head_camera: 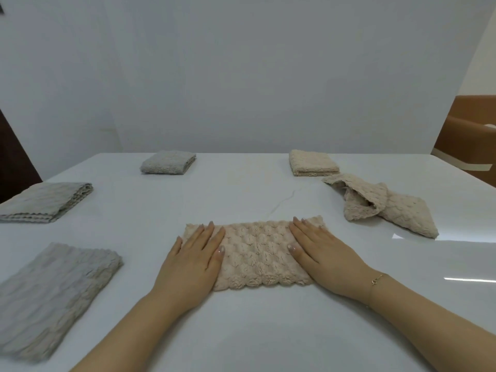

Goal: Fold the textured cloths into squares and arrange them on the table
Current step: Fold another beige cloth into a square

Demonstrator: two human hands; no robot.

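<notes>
While flat, both hands [193, 253] press beige cloth [257, 253].

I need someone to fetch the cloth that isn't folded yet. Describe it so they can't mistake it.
Look to the right half of the white table, just nearer than the folded beige square at the far edge. The crumpled beige cloth lies there, the only one rumpled rather than flat or squared.

A plain indoor room is shown, though whether it is a home or a studio cannot be told. A glossy white table [241, 189] is set against a bare white wall [241, 76]. To the right of the table, brown furniture [467, 135] is partly seen; folded cloths [168, 162] are laid out on the table.
</notes>
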